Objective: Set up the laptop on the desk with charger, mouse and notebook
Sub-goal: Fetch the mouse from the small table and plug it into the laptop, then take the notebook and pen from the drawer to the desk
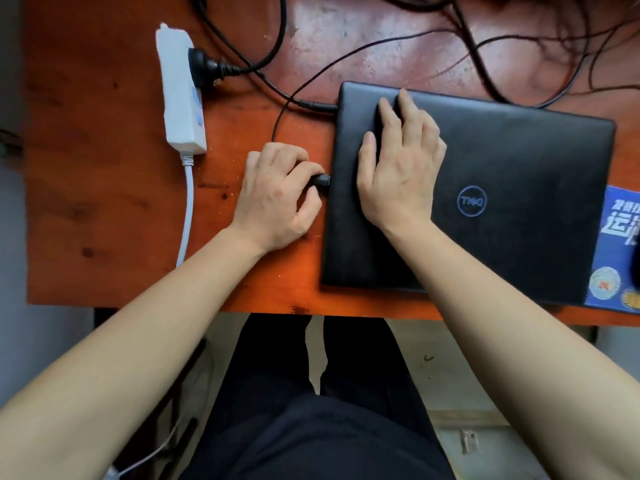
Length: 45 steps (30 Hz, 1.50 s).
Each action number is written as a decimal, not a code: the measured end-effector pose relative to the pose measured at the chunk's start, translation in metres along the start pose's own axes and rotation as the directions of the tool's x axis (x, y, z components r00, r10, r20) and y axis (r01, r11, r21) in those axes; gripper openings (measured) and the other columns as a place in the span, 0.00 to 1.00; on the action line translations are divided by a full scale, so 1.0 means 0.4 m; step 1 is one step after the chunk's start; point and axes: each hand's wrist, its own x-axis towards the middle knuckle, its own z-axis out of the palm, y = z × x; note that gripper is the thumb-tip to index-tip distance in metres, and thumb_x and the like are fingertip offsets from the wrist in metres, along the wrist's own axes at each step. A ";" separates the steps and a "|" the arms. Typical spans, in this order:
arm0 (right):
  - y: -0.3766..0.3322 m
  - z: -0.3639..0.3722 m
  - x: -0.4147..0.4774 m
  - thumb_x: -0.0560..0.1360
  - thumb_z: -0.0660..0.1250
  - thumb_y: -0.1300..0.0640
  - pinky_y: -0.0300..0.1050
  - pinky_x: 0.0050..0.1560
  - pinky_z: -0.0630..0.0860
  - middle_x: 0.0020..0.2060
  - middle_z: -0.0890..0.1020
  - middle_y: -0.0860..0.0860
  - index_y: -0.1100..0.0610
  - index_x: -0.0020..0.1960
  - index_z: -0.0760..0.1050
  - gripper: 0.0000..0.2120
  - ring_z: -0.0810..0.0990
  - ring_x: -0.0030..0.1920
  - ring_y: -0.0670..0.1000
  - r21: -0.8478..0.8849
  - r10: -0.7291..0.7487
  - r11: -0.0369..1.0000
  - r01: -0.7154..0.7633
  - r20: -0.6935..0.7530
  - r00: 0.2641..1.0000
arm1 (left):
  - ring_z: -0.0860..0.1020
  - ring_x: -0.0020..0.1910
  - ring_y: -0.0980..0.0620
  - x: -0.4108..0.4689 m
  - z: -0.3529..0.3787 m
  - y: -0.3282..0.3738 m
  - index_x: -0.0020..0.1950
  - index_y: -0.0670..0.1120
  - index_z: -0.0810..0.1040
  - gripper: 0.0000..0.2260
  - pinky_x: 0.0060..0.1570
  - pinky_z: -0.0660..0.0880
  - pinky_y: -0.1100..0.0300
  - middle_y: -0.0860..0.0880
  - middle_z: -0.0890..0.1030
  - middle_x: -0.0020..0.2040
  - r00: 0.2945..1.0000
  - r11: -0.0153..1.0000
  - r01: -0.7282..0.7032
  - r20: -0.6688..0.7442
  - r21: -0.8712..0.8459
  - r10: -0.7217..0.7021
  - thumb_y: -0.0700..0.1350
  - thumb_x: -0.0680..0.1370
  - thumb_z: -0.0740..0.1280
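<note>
Head view is showing the closed laptop lying on the desk. The left hand is pinching a black plug at the laptop's left edge, fingers curled round it. The right hand is resting flat on the laptop, fingers straight, slightly apart.
</note>
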 end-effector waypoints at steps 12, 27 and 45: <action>0.015 -0.221 0.034 0.83 0.57 0.48 0.59 0.75 0.57 0.80 0.53 0.63 0.58 0.79 0.60 0.27 0.55 0.79 0.62 -0.010 -0.146 0.988 0.155 0.294 0.945 | 0.61 0.75 0.43 0.083 -0.271 0.079 0.75 0.46 0.69 0.22 0.66 0.68 0.42 0.42 0.65 0.76 0.951 0.945 0.177 0.200 0.276 -0.236 0.53 0.83 0.56; -0.124 -0.855 0.470 0.77 0.52 0.32 0.62 0.77 0.46 0.81 0.46 0.59 0.53 0.81 0.52 0.39 0.47 0.80 0.61 -0.028 -0.409 0.907 0.421 -0.309 0.859 | 0.60 0.76 0.37 0.237 -1.053 0.302 0.77 0.47 0.65 0.28 0.71 0.59 0.35 0.39 0.61 0.78 0.730 0.782 0.516 -0.657 0.350 -0.188 0.59 0.80 0.52; -0.754 -0.817 -0.073 0.77 0.59 0.33 0.62 0.78 0.49 0.81 0.47 0.61 0.54 0.81 0.50 0.42 0.47 0.80 0.60 0.406 -0.893 0.255 0.877 -0.248 0.375 | 0.52 0.79 0.38 -0.744 -1.111 0.732 0.80 0.47 0.55 0.31 0.72 0.57 0.34 0.39 0.52 0.81 0.023 -0.133 0.985 -0.837 0.114 -0.546 0.61 0.81 0.46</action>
